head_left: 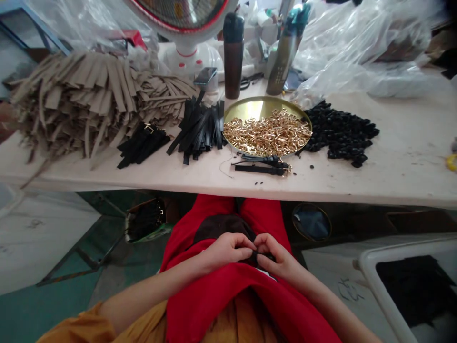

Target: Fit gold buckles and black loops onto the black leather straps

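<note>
Over my lap, my left hand [230,250] and my right hand [274,256] meet with thumbs and fingertips pinched together. Between them is a small black piece [254,255], mostly covered by the fingers; its exact kind does not show. On the table edge in front lie black straps with gold buckles [262,169]. Just behind them is a round gold tray [246,105] holding a heap of small gold buckles [271,133]. Black strips [202,131] lie left of the tray, and a pile of small black pieces [339,131] lies right of it.
Grey-brown strips [82,95] are heaped at the left, near buckled black straps [144,143]. A fan [189,52], a dark bottle [233,57] and plastic bags [357,47] stand behind. Below right is a white bin [371,267] with black material; below left, a box of straps [144,219].
</note>
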`<state>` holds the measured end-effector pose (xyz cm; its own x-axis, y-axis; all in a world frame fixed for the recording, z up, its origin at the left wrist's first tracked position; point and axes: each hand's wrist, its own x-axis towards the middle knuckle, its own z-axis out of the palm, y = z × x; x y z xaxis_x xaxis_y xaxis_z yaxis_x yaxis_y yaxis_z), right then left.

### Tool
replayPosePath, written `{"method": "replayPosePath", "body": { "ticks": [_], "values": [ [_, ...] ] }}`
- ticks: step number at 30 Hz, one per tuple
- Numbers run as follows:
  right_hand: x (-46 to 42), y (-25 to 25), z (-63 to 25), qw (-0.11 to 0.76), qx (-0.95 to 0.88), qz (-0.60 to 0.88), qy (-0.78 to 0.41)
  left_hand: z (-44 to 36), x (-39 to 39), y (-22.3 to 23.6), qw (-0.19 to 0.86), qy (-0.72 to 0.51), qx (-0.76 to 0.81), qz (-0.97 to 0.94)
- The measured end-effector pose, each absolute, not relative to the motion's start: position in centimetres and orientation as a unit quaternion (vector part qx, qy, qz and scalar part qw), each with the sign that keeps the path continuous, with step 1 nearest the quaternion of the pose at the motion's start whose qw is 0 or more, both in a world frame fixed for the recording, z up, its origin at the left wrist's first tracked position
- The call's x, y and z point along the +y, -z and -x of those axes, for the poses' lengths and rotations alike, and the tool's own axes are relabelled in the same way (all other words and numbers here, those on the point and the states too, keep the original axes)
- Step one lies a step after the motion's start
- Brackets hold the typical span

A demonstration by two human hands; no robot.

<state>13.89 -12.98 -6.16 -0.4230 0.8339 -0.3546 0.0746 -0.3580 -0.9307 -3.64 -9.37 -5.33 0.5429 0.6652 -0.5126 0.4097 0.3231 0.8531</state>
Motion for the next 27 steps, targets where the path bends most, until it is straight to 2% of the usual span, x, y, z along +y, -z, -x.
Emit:
{"method": "replayPosePath", "body": {
  "ticks": [7, 16, 20, 27],
  "values": [
    [-11.5, 7.9, -12.4, 0.333, -0.528, 0.548, -0.557, 4.2, -6.3, 5.3, 0.659, 0.000, 0.434, -0.615],
    [-10.8, 9.1, -11.8, 0.330, -0.501, 0.561, -0.571, 5.6, -3.2, 6.0, 0.690, 0.079, 0.363, -0.622],
    [-10.7, 9.8, -12.0, 0.317, -0.523, 0.581, -0.538, 5.0, -3.2, 7.0, 0.663, 0.089, 0.368, -0.646],
    [-9.4, 9.3, -12.2, 0.250, -0.519, 0.597, -0.558, 4.5, -3.3, 7.5, 0.646, 0.112, 0.372, -0.657]
  ]
}}
